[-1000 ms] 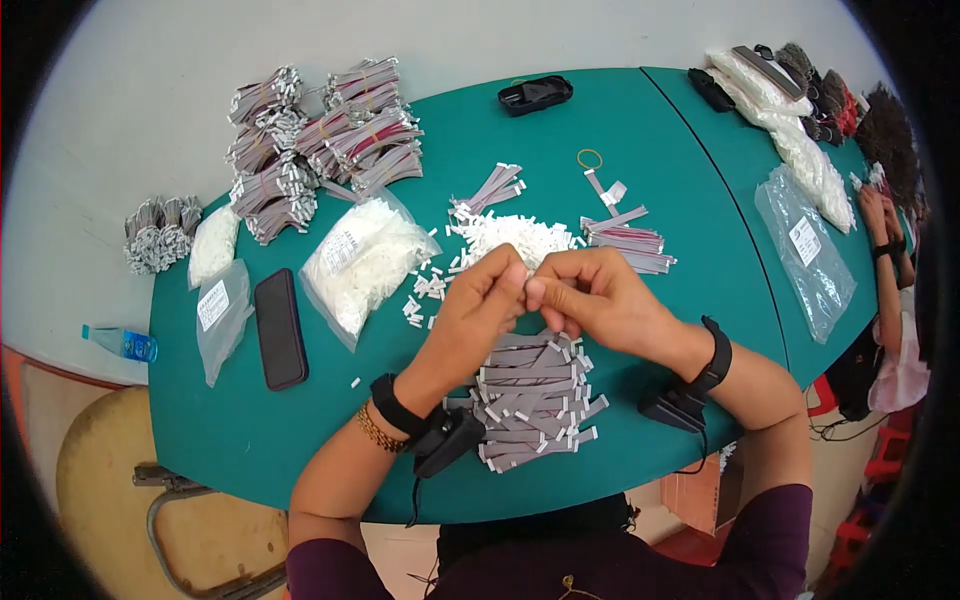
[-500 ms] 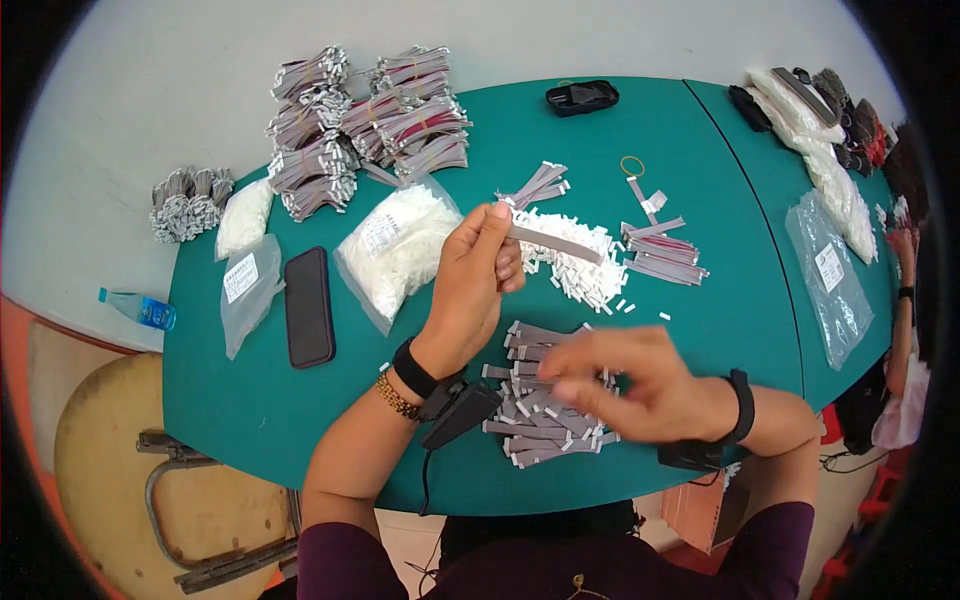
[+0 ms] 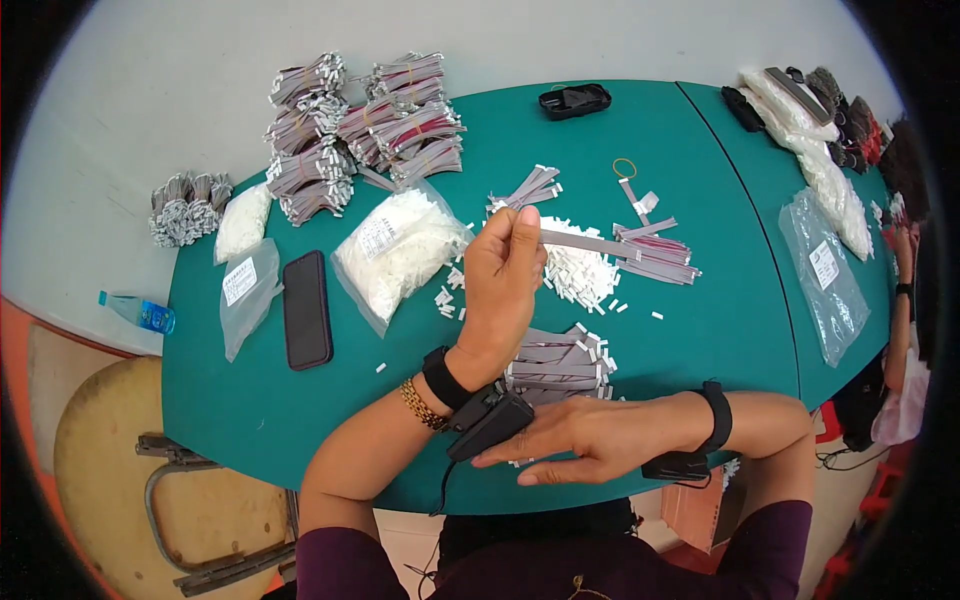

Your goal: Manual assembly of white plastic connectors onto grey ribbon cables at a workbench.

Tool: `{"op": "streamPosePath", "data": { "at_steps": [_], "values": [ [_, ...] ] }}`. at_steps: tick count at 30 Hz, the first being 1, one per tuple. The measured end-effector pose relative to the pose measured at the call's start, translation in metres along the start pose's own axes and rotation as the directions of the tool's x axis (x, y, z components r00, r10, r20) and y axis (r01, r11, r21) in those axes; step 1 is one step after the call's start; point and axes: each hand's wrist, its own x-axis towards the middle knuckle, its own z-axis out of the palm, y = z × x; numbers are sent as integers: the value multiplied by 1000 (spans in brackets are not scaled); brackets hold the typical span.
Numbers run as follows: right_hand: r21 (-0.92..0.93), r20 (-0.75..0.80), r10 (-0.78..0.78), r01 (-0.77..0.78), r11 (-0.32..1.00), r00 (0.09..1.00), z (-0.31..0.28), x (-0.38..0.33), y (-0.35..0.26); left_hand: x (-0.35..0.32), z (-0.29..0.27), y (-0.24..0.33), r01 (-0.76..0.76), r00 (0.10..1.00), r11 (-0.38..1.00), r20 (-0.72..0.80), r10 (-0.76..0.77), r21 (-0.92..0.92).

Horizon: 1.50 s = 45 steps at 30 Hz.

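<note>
My left hand (image 3: 505, 280) is closed, pinching one end of a grey flat ribbon cable (image 3: 585, 242) between thumb and fingers. The strip sticks out to the right, above a heap of small white connector pieces (image 3: 580, 283). Lower down, my right hand (image 3: 595, 435) lies open with stretched fingers, palm down, at the near side of a pile of grey ribbon cables (image 3: 560, 358) with white ends. Its fingertips come close to the black device (image 3: 490, 420) strapped at my left wrist; whether they touch cannot be seen. Part of the pile is hidden under this hand.
Tied cable bundles (image 3: 310, 135) are stacked at the far left. Bags of white pieces (image 3: 390, 255) and a phone (image 3: 307, 310) lie left of my hands. A small cable bundle (image 3: 655, 252) and a rubber band (image 3: 624, 168) lie right. Another person's arm (image 3: 903, 270) shows at the right edge.
My left hand has moved slightly right with the ribbon cable. My right hand has come down and left, from above the cable pile to its near side, with fingers stretched.
</note>
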Motion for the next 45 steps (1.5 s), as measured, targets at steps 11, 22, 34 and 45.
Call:
{"op": "streamPosePath", "data": {
  "at_steps": [11, 22, 34, 45],
  "values": [
    [-12, 55, 70, -69, 998, 996, 0, -2, 3, 1, 1, -2, -80, 996, 994, 30, 78, 73],
    [388, -355, 326, -180, 904, 876, -45, -10, -20, 0, -31, -3, -41, 999, 998, 13, 41, 38],
    [457, -748, 387, -4, 889, 539, -60, -4, 9, -8, -26, -9, -123, 992, 992, -15, 123, 3],
    [364, -747, 267, 38, 931, 609, -64, -14, 16, -13, -21, -2, -61, 997, 996, 52, 58, 63]
  ]
}}
